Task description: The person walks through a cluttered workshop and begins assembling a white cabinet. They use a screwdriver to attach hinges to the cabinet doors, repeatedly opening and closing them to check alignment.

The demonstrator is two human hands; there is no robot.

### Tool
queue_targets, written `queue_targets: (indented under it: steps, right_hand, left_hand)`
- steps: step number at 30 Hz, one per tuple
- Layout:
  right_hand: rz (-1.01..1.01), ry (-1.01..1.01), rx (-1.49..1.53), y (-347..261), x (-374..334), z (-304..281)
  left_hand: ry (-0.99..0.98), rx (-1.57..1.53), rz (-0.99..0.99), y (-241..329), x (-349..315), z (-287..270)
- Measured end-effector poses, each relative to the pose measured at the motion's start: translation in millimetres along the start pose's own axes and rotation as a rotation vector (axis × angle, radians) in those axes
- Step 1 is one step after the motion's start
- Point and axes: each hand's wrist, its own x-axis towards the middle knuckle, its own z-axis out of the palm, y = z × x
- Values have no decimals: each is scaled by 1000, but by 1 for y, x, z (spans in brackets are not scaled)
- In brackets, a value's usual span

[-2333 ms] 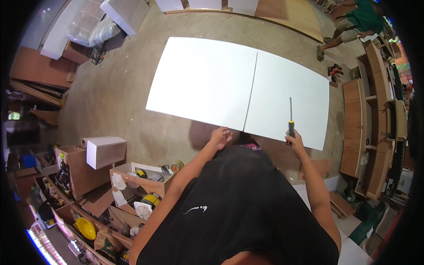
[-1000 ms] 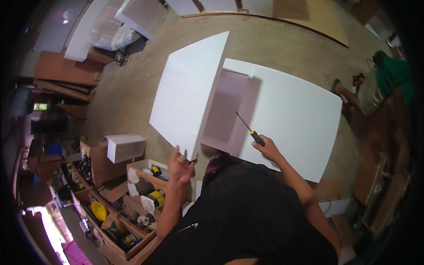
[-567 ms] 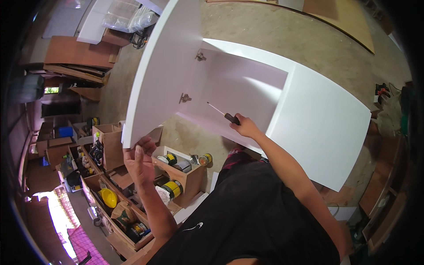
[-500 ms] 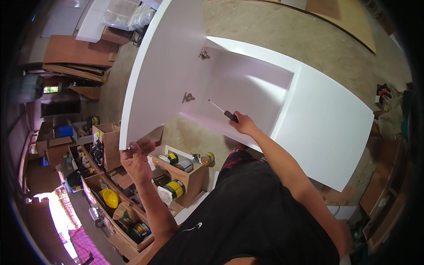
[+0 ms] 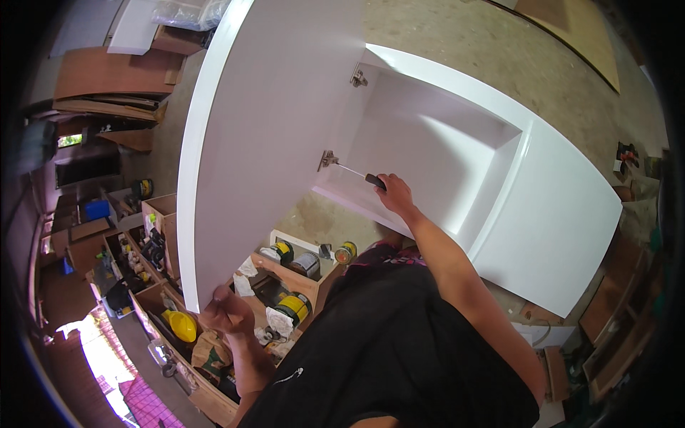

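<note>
A white cabinet (image 5: 556, 214) lies on the floor, with its white door (image 5: 264, 135) swung up and open on the left. Two metal hinges join them: the upper hinge (image 5: 359, 75) and the lower hinge (image 5: 327, 160). My right hand (image 5: 394, 194) is closed round the dark handle of a screwdriver (image 5: 372, 180). Its thin shaft points left, and the tip is at the lower hinge; contact is too small to make out. At the door's near bottom corner, my left hand (image 5: 227, 312) grips the edge, its fingers partly hidden.
Below the door stands a wooden box (image 5: 307, 280) with several paint cans (image 5: 292, 307). Farther left, wooden trays hold tools and a yellow hard hat (image 5: 180, 325). Boards (image 5: 110, 75) lean at the upper left; a wooden panel (image 5: 571, 36) lies at the upper right.
The screwdriver tip has come to the lower hinge from a point just right of it. In the picture, the door's near corner and my left hand sit lower; the view has shifted too.
</note>
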Motion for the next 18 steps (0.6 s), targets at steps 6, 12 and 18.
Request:
queue_targets:
  steps: [6, 12, 18]
  right_hand:
    - [34, 14, 5, -8, 2, 1]
    - [30, 10, 39, -6, 0, -1]
    - [1, 59, 59, -1, -3, 6]
  left_hand:
    - [-45, 47, 42, -6, 5, -3]
    - [-61, 3, 49, -23, 0, -13]
    - [-24, -74, 63, -31, -3, -11]
